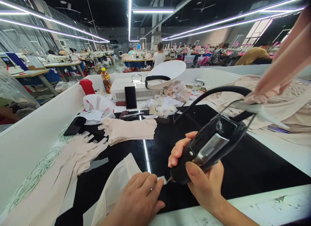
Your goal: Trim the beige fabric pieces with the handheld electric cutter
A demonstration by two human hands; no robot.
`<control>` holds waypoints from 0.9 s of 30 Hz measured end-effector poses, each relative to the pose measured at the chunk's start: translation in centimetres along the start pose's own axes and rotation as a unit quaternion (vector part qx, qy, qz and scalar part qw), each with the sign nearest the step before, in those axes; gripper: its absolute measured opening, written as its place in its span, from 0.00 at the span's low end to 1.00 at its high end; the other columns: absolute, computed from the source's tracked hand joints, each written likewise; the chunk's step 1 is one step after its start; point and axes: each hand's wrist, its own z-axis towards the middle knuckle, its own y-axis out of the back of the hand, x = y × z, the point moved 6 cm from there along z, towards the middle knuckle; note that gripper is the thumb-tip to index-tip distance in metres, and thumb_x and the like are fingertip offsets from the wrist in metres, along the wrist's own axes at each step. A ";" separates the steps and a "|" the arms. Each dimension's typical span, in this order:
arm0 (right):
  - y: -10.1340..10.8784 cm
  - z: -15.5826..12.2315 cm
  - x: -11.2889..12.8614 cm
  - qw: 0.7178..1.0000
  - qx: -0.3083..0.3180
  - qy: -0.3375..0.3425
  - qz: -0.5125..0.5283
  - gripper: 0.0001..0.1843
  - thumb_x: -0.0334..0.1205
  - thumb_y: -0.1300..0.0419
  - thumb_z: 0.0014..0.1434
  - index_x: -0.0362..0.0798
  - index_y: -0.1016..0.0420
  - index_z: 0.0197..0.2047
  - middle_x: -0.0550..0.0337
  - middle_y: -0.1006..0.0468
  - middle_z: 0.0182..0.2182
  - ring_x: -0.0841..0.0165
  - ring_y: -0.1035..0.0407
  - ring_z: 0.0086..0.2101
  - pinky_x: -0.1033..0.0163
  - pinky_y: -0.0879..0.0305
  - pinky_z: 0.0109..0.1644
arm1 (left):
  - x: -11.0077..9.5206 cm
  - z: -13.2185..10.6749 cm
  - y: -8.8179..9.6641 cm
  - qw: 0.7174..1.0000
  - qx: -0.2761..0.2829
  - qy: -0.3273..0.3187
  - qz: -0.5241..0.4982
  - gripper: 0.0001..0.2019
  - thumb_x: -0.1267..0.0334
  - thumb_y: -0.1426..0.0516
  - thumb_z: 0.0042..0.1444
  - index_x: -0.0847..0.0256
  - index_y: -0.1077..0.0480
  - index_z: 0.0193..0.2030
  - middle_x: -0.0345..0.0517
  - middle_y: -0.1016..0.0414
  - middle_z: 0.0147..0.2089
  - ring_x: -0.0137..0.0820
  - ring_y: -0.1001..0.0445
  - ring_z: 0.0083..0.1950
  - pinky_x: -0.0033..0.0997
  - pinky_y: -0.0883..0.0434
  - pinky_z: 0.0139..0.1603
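My right hand [206,182] is closed around a black corded handheld power tool [206,148] with a metal plate on its side. The tool is tilted, its small metal tip pointing down at the black board [247,161]. My left hand [139,196] presses down on a pale beige fabric piece [119,180], fingers bent together. A small whitish tab [162,180] sticks out at its fingertips, right beside the tool's tip; whether tip and tab touch, I cannot tell. The tool's black cable [218,89] loops up and back.
Stacked beige fabric pieces [131,130] and long strips [48,177] lie to the left, near coiled pale cord [36,175]. Behind stand a phone [130,97], a vented white box [119,86], a bottle [105,80] and a white visor [170,72]. Fabric is heaped right [286,112].
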 end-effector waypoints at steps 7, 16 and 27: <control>-0.1 0.0 -0.2 1.000 -0.011 0.001 0.001 0.21 0.46 0.28 0.65 0.56 0.29 0.57 0.62 0.23 0.35 0.69 0.26 0.29 0.62 0.23 0.32 | 0.0 -0.2 -0.4 1.000 0.002 0.005 -0.005 0.19 0.52 0.51 0.79 0.64 0.29 0.60 0.48 0.23 0.49 0.36 0.24 0.48 0.36 0.26 0.50; 0.2 -0.2 -0.2 1.000 -0.005 0.002 0.003 0.21 0.45 0.29 0.65 0.56 0.29 0.57 0.62 0.23 0.36 0.69 0.26 0.30 0.62 0.23 0.33 | 0.0 -0.2 0.1 1.000 -0.010 0.008 -0.006 0.18 0.52 0.51 0.79 0.64 0.29 0.59 0.46 0.21 0.49 0.36 0.22 0.47 0.35 0.25 0.49; 0.3 0.6 -0.5 0.999 -0.029 0.013 -0.009 0.21 0.45 0.28 0.65 0.56 0.29 0.56 0.63 0.23 0.36 0.69 0.26 0.29 0.61 0.24 0.33 | -0.4 -0.4 0.1 1.000 -0.017 0.013 -0.016 0.22 0.52 0.58 0.81 0.64 0.29 0.59 0.47 0.22 0.49 0.35 0.22 0.48 0.35 0.25 0.51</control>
